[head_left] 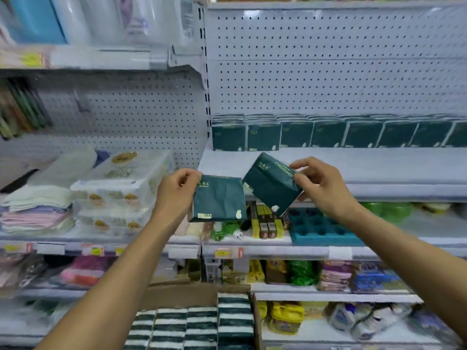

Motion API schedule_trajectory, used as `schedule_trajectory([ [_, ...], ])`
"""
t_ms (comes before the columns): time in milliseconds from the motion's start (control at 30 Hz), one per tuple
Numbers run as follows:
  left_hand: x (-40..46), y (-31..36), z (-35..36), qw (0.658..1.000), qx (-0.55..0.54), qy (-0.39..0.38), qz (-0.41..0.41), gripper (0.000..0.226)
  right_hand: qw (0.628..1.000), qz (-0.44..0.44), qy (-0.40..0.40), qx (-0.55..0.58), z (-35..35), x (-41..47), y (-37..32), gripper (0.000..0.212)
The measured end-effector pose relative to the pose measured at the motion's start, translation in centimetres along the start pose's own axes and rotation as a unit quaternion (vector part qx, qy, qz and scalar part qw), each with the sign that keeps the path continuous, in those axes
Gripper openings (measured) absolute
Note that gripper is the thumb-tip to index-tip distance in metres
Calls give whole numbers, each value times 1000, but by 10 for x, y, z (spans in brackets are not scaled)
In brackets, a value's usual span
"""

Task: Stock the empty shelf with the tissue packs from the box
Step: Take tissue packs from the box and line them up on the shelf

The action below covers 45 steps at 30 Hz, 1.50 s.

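My left hand (177, 190) grips a dark green tissue pack (218, 199) by its left edge, held upright in front of the shelf. My right hand (318, 183) pinches a second dark green tissue pack (269, 184), tilted, by its upper right corner. Both packs hang just below the white shelf (353, 162). A row of the same green packs (328, 132) stands along the back of that shelf, with its front strip bare. Below me, the cardboard box (182, 296) holds several more packs (202, 327), seen edge-on as green and white stripes.
Folded cloths (38, 210) and clear-wrapped packs (118, 193) fill the shelf to the left. Under the tissue shelf sit small boxes (265, 221) and a blue tray (323, 228). Lower shelves carry assorted packets. A pegboard back panel (328, 72) rises behind the shelf.
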<state>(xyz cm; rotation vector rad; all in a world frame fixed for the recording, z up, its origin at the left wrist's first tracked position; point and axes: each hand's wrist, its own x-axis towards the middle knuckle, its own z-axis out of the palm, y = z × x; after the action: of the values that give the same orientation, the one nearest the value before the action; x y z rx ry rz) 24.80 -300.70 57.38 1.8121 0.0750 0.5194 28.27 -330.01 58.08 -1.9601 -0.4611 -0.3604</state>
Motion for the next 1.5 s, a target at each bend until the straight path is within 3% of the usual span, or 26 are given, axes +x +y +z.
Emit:
schedule_trajectory([
  [233, 62, 25, 62, 999, -26, 36, -1, 21, 989, -77, 3, -129, -59, 102, 19, 16],
  [367, 84, 26, 91, 999, -22, 20, -15, 21, 959, -55, -59, -273, -81, 136, 53, 22],
  [533, 103, 23, 126, 999, -29, 6, -41, 19, 951, -53, -64, -299, -84, 146, 85, 19],
  [700, 114, 19, 152, 997, -43, -3, -61, 19, 920, -99, -48, -375, -81, 145, 110, 49],
  [1500, 148, 0, 204, 990, -88, -6, -111, 19, 910, -148, 0, -387, -74, 229, 170, 43],
])
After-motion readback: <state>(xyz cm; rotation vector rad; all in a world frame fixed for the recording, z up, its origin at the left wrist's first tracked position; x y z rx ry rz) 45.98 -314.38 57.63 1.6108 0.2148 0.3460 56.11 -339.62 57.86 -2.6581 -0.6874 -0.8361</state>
